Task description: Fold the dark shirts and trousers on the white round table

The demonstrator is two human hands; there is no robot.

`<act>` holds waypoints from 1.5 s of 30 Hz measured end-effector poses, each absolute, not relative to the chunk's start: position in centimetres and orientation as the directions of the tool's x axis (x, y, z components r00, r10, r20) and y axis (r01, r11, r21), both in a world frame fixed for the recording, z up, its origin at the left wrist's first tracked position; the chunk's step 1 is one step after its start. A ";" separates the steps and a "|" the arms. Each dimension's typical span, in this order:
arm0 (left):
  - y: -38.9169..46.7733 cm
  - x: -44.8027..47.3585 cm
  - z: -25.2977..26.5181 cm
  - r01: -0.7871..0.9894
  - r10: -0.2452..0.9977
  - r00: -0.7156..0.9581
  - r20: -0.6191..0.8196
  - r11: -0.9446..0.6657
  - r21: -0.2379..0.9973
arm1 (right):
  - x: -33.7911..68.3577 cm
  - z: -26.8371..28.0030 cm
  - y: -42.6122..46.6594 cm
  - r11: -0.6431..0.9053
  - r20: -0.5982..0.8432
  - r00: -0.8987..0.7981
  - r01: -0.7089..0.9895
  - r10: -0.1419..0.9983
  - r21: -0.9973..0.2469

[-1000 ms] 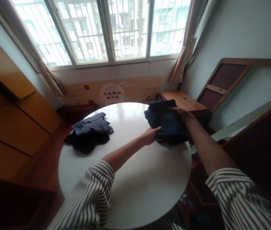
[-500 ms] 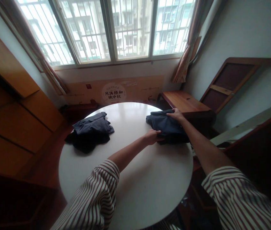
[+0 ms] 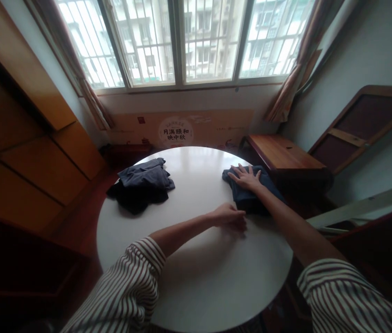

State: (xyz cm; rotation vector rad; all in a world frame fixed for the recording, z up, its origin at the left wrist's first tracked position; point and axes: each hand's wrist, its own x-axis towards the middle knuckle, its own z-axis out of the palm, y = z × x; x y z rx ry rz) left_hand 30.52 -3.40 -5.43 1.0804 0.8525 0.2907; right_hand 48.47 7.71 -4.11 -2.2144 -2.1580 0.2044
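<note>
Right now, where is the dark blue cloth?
In the head view, the dark blue cloth lies on the right side of the round white table, under the person's spread right hand.

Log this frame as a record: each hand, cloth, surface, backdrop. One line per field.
right_hand: right hand, fingers spread on dark blue cloth bundle
left_hand: left hand, fingers curled near bundle's near edge; contact unclear
other_cloth: gray-and-black cloth pile, table's left side
surface: round white table
backdrop: barred window; wooden bench beyond table, right
</note>
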 end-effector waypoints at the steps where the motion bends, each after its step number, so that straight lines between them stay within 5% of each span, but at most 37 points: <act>1: -4.0 29.4 -5.4 0.233 0.623 0.674 -0.397 0.331 0.914 | 48.4 -3.9 7.3 -0.033 -0.058 0.026 0.991 0.998 -0.127; 4: -5.3 24.8 -4.6 0.349 0.738 0.670 -0.084 -0.213 0.913 | 48.4 -3.6 4.9 -0.058 -0.065 0.050 0.991 0.997 -0.121; 7: -4.8 18.4 -2.8 0.514 0.810 0.551 0.199 -0.517 0.684 | 48.7 -4.1 0.7 -0.096 -0.027 0.094 0.994 0.995 -0.061; 13: 1.2 5.8 -0.2 0.847 0.822 0.210 0.529 -0.424 0.322 | 48.8 -6.5 -8.3 -0.089 0.301 0.056 0.991 0.952 0.098; 18: 5.5 1.7 -1.2 0.958 0.933 0.086 0.351 -0.174 0.228 | 47.1 -6.2 -11.6 -0.020 0.445 -0.049 0.989 0.894 0.148; 22: 6.9 2.0 -1.7 0.969 0.962 0.051 0.269 -0.114 0.221 | 44.8 -4.4 -12.4 0.173 0.511 -0.133 0.985 0.849 -0.030; 27: 6.6 4.5 1.1 0.952 0.899 -0.016 0.438 -0.120 0.282 | 41.5 -3.5 -11.2 0.369 0.452 -0.189 0.860 0.872 -0.352; 31: 2.0 9.7 4.4 0.793 0.686 0.054 0.726 -0.471 0.386 | 38.9 -3.0 -8.8 0.453 0.388 -0.249 0.628 0.887 -0.633; 33: -1.7 12.8 5.0 0.623 0.683 0.195 0.704 -0.640 0.449 | 37.6 -2.8 -8.1 0.465 0.340 -0.326 0.489 0.882 -0.738; 36: -6.3 15.8 3.7 0.379 0.638 0.567 0.521 -0.763 0.523 | 35.9 -2.8 -7.8 0.432 0.318 -0.374 0.279 0.871 -0.857; 38: -7.5 16.0 2.0 0.334 0.590 0.665 0.457 -0.783 0.525 | 35.3 -3.2 -7.8 0.365 0.314 -0.271 0.165 0.910 -0.916; 42: -5.1 13.6 -0.9 0.488 0.653 0.583 0.483 -0.757 0.434 | 36.3 -4.1 -6.9 0.102 0.107 -0.042 -0.097 0.993 -0.990; 45: -1.7 11.4 -0.8 0.651 0.804 0.355 0.477 -0.579 0.491 | 38.4 -4.2 -6.2 -0.069 -0.055 -0.079 -0.186 0.995 -0.980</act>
